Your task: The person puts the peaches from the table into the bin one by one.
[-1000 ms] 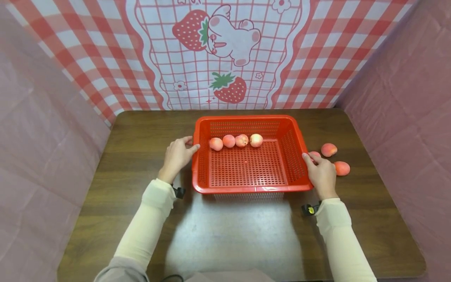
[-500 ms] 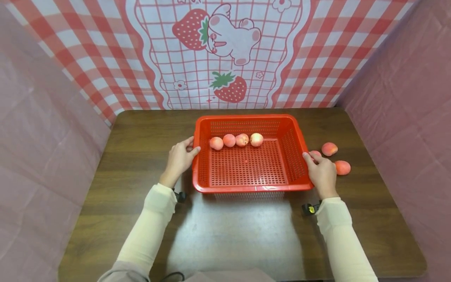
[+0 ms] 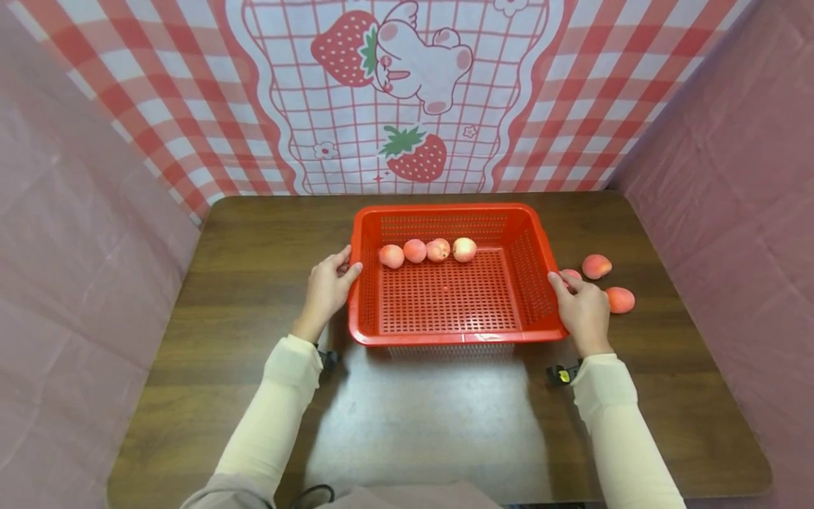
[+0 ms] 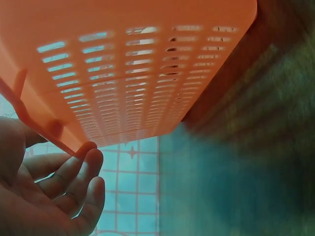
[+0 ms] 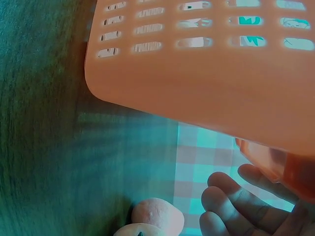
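A red plastic basket [image 3: 445,311] with slotted walls stands on the table in the head view. My left hand [image 3: 326,290] grips its left rim, thumb over the top and fingers beneath the lip. On the opposite side my right hand [image 3: 584,311] holds the right rim the same way. Several peaches sit in a row inside, along the far wall, from a pink one [image 3: 391,256] to a paler one [image 3: 464,249]. The left wrist view shows curled fingertips [image 4: 91,157] under the basket's lip; in the right wrist view, fingers [image 5: 231,191] reach below the rim.
Right of the basket, three peaches lie on the wooden table [image 3: 222,297]: one [image 3: 571,274] partly behind my right hand, one farther back [image 3: 596,266], one beside the hand [image 3: 620,300]. A checked strawberry cloth [image 3: 413,78] hangs behind the table; pink cloth flanks both sides.
My left hand and wrist have shifted slightly right, closer against the basket's rim. The right hand keeps its hold, and the peaches stay where they were. The head view has tilted very slightly.
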The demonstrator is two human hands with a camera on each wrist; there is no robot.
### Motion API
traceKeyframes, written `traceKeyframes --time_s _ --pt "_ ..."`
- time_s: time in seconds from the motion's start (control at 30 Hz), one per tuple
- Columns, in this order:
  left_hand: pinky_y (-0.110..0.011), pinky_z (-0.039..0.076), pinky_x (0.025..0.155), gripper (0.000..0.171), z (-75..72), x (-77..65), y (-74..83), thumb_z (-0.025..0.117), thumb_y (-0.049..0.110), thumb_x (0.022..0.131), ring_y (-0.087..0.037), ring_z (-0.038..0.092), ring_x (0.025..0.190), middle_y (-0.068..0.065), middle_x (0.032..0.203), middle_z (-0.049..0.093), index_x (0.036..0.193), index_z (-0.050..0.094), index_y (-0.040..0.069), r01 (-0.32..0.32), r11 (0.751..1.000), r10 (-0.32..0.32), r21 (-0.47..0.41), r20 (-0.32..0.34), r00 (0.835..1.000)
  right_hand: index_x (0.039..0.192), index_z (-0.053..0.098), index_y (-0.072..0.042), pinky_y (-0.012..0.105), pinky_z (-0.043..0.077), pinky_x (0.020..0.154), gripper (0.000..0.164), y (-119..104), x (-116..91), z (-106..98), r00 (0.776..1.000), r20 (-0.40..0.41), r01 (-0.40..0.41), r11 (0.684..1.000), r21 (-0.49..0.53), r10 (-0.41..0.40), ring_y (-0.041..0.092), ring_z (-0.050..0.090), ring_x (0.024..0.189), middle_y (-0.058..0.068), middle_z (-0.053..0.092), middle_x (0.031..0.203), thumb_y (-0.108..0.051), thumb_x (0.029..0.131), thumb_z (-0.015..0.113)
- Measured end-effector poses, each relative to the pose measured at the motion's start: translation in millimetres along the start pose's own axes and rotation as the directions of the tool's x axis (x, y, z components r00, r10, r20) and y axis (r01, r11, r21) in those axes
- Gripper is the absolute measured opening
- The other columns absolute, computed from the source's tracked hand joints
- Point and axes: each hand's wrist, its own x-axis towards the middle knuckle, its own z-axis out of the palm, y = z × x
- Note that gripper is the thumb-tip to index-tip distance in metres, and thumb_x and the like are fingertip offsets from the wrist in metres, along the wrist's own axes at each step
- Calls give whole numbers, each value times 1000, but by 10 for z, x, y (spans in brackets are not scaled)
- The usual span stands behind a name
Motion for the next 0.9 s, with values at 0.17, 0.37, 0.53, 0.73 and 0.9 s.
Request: traceKeyframes --time_s 0.17,0.37,0.53,0.73,0.9 --pt "-41 56 91 47 33 -15 -16 66 17 93 -34 68 103 -24 116 67 135 55 0 18 998 -19 -57 -23 1000 129 63 -6 55 45 90 53 6 -4 9 1000 -10 -4 1000 9 5 49 58 103 24 67 116 -47 99 49" --pt "-42 56 91 46 60 -14 -19 67 15 92 -35 68 102 -24 114 67 134 56 -1 15 996 -19 -83 -50 999 129 62 -6 41 47 76 55 11 13 5 999 24 -36 999 40 35 41 61 97 23 67 118 -48 98 49" --pt "-42 55 90 47 53 -2 -19 67 16 91 -34 68 99 -23 109 68 134 56 0 10 998 -14 -54 -68 998 122 66 0 27 42 63 57 34 53 -9 998 64 -19 998 55 16 33 59 79 23 71 97 -49 98 50" --pt "-42 55 91 47 36 8 -5 67 17 92 -33 68 100 -23 112 68 134 56 0 16 999 -18 -39 -39 999 110 70 1 28 38 59 57 99 68 -26 996 85 25 998 51 -29 28 51 70 11 59 69 -50 97 49" --pt "-42 56 90 47 44 7 -4 67 18 92 -33 68 100 -22 112 68 135 56 1 29 998 -31 -46 -37 999 112 69 2 24 41 57 58 129 98 -67 992 117 36 997 67 -43 19 53 66 13 65 75 -51 97 50"
